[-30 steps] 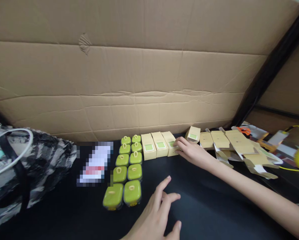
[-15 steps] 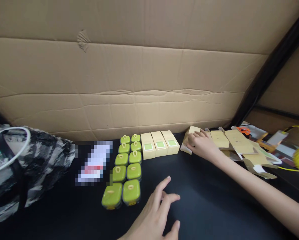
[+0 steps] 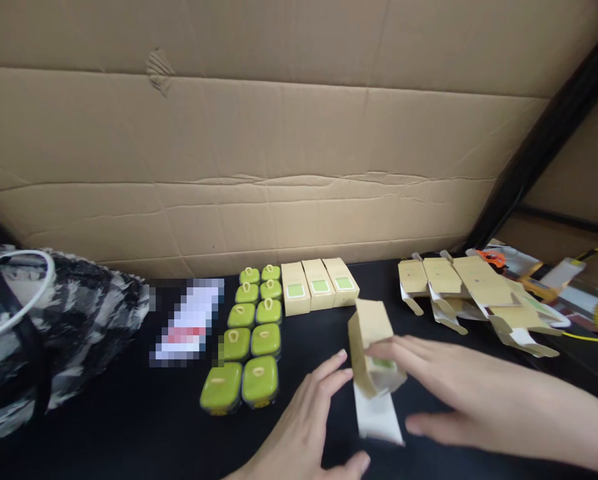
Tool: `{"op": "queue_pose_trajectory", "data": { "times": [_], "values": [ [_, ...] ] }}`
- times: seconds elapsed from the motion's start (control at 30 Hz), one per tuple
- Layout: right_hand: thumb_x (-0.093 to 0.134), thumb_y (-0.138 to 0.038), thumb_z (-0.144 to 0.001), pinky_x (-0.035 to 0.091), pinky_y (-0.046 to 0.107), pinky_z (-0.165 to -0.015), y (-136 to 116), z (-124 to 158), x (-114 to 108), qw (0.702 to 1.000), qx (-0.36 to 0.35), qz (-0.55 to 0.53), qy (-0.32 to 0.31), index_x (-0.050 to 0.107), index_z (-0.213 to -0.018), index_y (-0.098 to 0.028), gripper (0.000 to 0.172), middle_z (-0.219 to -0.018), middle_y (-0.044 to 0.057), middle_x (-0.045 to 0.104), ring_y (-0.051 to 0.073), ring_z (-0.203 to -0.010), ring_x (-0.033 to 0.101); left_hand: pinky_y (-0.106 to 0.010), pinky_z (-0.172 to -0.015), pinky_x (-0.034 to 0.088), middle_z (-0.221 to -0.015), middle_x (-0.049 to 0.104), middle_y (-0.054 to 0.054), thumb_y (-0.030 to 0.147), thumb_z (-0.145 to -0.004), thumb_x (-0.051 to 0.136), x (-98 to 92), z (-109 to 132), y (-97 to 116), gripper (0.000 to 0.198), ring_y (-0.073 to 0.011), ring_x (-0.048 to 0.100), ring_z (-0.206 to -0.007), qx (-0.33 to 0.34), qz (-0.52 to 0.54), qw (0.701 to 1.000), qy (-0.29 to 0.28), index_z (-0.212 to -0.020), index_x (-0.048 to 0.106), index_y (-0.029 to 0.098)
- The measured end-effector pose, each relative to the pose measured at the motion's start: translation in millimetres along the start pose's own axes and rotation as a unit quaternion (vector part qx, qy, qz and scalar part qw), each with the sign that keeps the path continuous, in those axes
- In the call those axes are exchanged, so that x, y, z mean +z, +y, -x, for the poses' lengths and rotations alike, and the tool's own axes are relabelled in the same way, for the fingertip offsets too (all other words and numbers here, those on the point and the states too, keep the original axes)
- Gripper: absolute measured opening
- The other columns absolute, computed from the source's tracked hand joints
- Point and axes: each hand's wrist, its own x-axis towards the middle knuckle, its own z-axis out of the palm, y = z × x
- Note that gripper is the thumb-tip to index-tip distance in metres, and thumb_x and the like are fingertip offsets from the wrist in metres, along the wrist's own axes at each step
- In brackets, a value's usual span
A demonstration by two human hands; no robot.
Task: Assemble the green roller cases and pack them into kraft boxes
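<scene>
"The small box (image 3: 373, 319) has come nearer since half a second ago, from beside the flattened cartons (image 3: 486, 283) to between the two hands."

"How are the hands?"

"The right hand (image 3: 471, 383) lays its fingers over the labelled side, thumb apart; I can't tell how firm the hold is. The left hand (image 3: 303, 427) is spread and unladen, fingertips just beside the box."

"Any advice?"

"I'd steady the near side with the left fingers, squeeze lightly since card probably dents, and keep the loose white flap (image 3: 376, 417) from folding under."

"Anything readable?"

"No brand or words. The three upright boxes (image 3: 320, 285) ahead of the left hand carry white-edged green labels; the sheet (image 3: 186, 323) farther left is pixelated."
</scene>
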Motion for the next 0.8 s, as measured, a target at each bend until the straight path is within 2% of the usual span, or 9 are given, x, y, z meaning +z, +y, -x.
{"op": "queue_pose_trajectory", "data": {
  "times": [0.1, 0.2, 0.27, 0.37, 0.47, 0.53, 0.67, 0.8],
  "values": [
    [0.066, -0.015, -0.077, 0.05, 0.032, -0.091, -14.9, 7.6, 0.9, 0.995, -0.048, -0.083, -0.031, 0.05, -0.122, -0.023, 0.049, -0.118, 0.006, 0.061, 0.022, -0.108, 0.059, -0.054, -0.103, 0.04, -0.153, 0.024, -0.018, 0.04, -0.072, 0.075, -2.2, -1.0, -3.1, 0.101, -0.035, 0.034, -0.136, 0.02, -0.004, 1.0, -0.025, -0.142, 0.002, 0.033],
    [0.067, -0.008, -0.076, 0.047, 0.03, -0.095, -16.7, 9.9, 5.0, 0.99, -0.081, -0.106, -0.051, 0.053, -0.112, -0.024, 0.042, -0.119, 0.003, 0.06, 0.019, -0.11, 0.056, -0.056, -0.101, 0.042, -0.151, 0.03, -0.018, 0.046, -0.072, 0.073, -5.0, -1.6, -2.9, 0.097, -0.0369, 0.04, -0.132, 0.028, -0.02, 0.999, -0.04, -0.143, 0.008, 0.033],
    [0.069, -0.004, -0.071, 0.046, 0.028, -0.096, -13.6, 9.3, 10.8, 0.99, -0.088, -0.1, -0.046, 0.053, -0.11, -0.024, 0.047, -0.122, 0.002, 0.057, 0.018, -0.112, 0.054, -0.053, -0.102, 0.043, -0.148, 0.036, -0.016, 0.041, -0.077, 0.071, -5.4, -1.4, -1.6, 0.084, -0.0348, 0.043, -0.131, 0.022, -0.018, 0.999, -0.032, -0.14, 0.017, 0.032],
    [0.071, -0.005, -0.066, 0.048, 0.03, -0.092, -10.8, 5.2, 24.6, 0.993, -0.114, -0.029, -0.004, 0.053, -0.111, -0.021, 0.051, -0.122, 0.006, 0.056, 0.021, -0.11, 0.054, -0.044, -0.104, 0.043, -0.14, 0.042, -0.013, 0.024, -0.083, 0.065, -4.2, -0.3, 0.5, 0.057, -0.0281, 0.044, -0.13, 0.008, 0.004, 1.0, 0.007, -0.13, 0.031, 0.03],
    [0.065, -0.008, -0.073, 0.052, 0.03, -0.077, -16.0, -1.3, 39.7, 0.979, -0.169, 0.088, 0.075, 0.056, -0.105, -0.015, 0.034, -0.104, 0.007, 0.063, 0.022, -0.091, 0.06, -0.038, -0.105, 0.043, -0.13, 0.044, -0.01, 0.021, -0.085, 0.063, -2.7, 0.7, 1.6, 0.046, -0.0246, 0.045, -0.129, -0.009, 0.023, 0.999, 0.028, -0.122, 0.038, 0.029],
    [0.062, -0.013, -0.08, 0.052, 0.03, -0.068, -21.8, -4.7, 46.9, 0.96, -0.206, 0.152, 0.116, 0.058, -0.103, -0.015, 0.023, -0.093, 0.005, 0.066, 0.02, -0.08, 0.061, -0.036, -0.104, 0.044, -0.126, 0.044, -0.009, 0.022, -0.084, 0.065, -2.2, 0.9, 2.0, 0.047, -0.0245, 0.045, -0.129, -0.015, 0.032, 0.999, 0.029, -0.121, 0.038, 0.03],
    [0.057, -0.016, -0.087, 0.049, 0.027, -0.061, -28.1, -5.0, 50.7, 0.946, -0.253, 0.164, 0.115, 0.059, -0.091, -0.019, 0.005, -0.088, 0.0, 0.067, 0.016, -0.072, 0.06, -0.037, -0.106, 0.042, -0.129, 0.042, -0.009, 0.017, -0.08, 0.068, -3.6, -0.9, 4.0, 0.059, -0.0248, 0.043, -0.131, -0.014, 0.039, 0.999, 0.025, -0.126, 0.033, 0.031],
    [0.051, -0.017, -0.09, 0.048, 0.027, -0.066, -26.0, 0.4, 41.0, 0.952, -0.261, 0.129, 0.095, 0.059, -0.09, -0.021, 0.009, -0.093, 0.0, 0.066, 0.015, -0.076, 0.06, -0.04, -0.11, 0.037, -0.144, 0.034, -0.011, 0.009, -0.078, 0.061, -7.0, -2.6, 7.1, 0.073, -0.0256, 0.036, -0.135, 0.005, 0.008, 1.0, -0.002, -0.137, 0.023, 0.03]
  ]
}}
